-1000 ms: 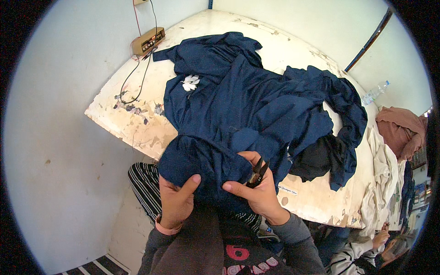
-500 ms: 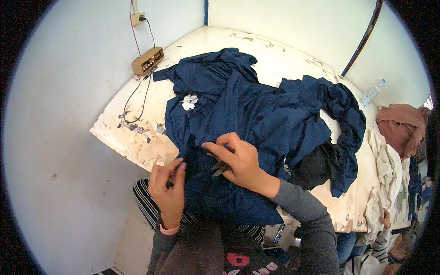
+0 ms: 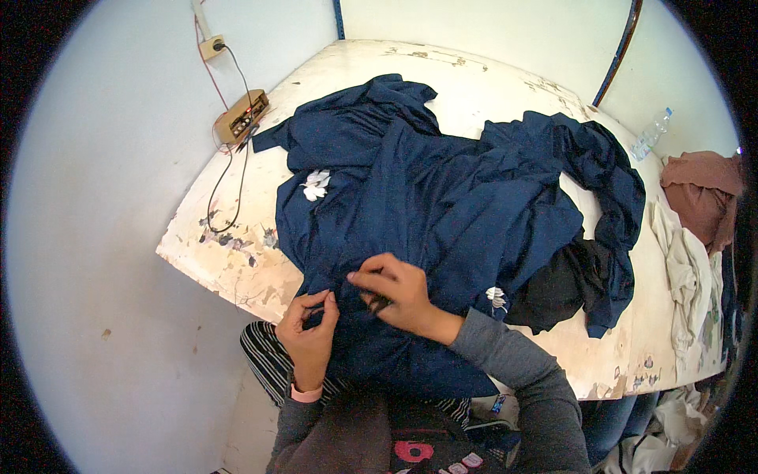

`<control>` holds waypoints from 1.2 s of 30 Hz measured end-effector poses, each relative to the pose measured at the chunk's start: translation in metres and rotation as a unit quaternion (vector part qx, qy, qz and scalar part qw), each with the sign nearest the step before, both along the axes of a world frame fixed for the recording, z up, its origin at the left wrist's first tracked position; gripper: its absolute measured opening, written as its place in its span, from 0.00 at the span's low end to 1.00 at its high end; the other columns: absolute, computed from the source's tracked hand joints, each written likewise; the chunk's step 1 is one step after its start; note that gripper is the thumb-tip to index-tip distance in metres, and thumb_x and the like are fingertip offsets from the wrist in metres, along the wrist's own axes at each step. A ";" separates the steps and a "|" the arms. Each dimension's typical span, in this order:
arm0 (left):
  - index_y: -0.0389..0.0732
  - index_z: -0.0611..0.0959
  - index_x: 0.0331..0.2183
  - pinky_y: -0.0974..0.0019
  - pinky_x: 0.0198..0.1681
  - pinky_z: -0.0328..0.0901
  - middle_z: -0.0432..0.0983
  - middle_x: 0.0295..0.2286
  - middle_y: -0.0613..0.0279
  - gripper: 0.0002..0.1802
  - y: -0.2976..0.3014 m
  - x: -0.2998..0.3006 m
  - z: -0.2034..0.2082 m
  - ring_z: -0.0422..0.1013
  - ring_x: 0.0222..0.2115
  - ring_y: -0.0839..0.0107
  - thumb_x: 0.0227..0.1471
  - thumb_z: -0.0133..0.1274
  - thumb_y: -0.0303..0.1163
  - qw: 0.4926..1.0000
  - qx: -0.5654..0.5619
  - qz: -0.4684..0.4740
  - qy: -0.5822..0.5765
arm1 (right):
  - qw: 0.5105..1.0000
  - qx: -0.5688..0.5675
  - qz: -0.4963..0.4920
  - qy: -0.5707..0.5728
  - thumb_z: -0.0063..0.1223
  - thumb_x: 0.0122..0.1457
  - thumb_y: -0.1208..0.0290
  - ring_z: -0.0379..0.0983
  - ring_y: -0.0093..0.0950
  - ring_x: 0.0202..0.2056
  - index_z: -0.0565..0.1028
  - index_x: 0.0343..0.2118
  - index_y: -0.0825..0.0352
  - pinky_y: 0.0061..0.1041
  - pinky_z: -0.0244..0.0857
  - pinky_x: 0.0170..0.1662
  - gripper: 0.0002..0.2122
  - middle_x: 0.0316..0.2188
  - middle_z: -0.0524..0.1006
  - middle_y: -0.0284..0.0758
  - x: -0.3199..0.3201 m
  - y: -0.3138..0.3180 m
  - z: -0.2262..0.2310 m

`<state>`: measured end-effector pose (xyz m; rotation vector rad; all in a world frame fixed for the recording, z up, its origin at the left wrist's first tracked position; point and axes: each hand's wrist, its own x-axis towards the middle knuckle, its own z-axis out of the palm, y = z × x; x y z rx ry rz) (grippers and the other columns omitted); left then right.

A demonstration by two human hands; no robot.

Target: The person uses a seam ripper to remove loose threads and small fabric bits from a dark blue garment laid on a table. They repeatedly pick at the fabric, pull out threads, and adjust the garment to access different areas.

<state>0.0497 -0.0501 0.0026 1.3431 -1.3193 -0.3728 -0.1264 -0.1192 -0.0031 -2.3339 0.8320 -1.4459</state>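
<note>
Now fingertip work replaces the two-handed grip on the navy garment (image 3: 450,225): left hand (image 3: 307,336) and right hand (image 3: 403,297), dark snips (image 3: 379,302) against its palm, pinch, on what I cannot tell.

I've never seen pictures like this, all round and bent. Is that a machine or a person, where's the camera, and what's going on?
No machine here: those are a person's bare hands. A wide fisheye camera worn on the head looks down at them, so straight edges bend. On the pale, worn table lies rumpled dark blue cloth, with black cloth to its right, a brown box at the far left and a clear bottle at the far right. The left hand has thumb and forefinger tips close together; whether they pinch anything, I can't tell. The right hand holds a small dark thing, too blurred to name.
</note>
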 end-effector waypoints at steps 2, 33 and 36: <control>0.34 0.79 0.39 0.79 0.29 0.67 0.78 0.27 0.65 0.11 -0.003 -0.007 -0.015 0.72 0.25 0.83 0.52 0.61 0.19 0.994 -0.017 0.008 0.107 | 0.997 -0.061 0.015 0.038 0.66 0.35 0.74 0.72 0.28 0.26 0.79 0.45 0.56 0.28 0.65 0.29 0.27 0.40 0.76 0.27 0.002 0.007 0.004; 0.35 0.74 0.42 0.69 0.49 0.65 0.67 0.44 0.56 0.16 0.007 0.015 -0.063 0.67 0.47 0.68 0.52 0.59 0.16 0.997 -0.035 -0.033 -0.062 | 0.970 -0.027 0.043 0.239 0.62 0.44 0.72 0.74 0.30 0.27 0.74 0.42 0.61 0.29 0.68 0.33 0.18 0.39 0.72 0.30 0.009 0.011 0.021; 0.34 0.84 0.38 0.61 0.59 0.59 0.60 0.56 0.54 0.08 0.010 0.022 -0.061 0.51 0.64 0.59 0.53 0.60 0.20 0.987 -0.044 -0.008 -0.153 | 0.960 -0.106 0.011 0.260 0.57 0.50 0.70 0.73 0.26 0.27 0.74 0.39 0.61 0.26 0.65 0.32 0.12 0.38 0.73 0.29 0.008 0.012 0.018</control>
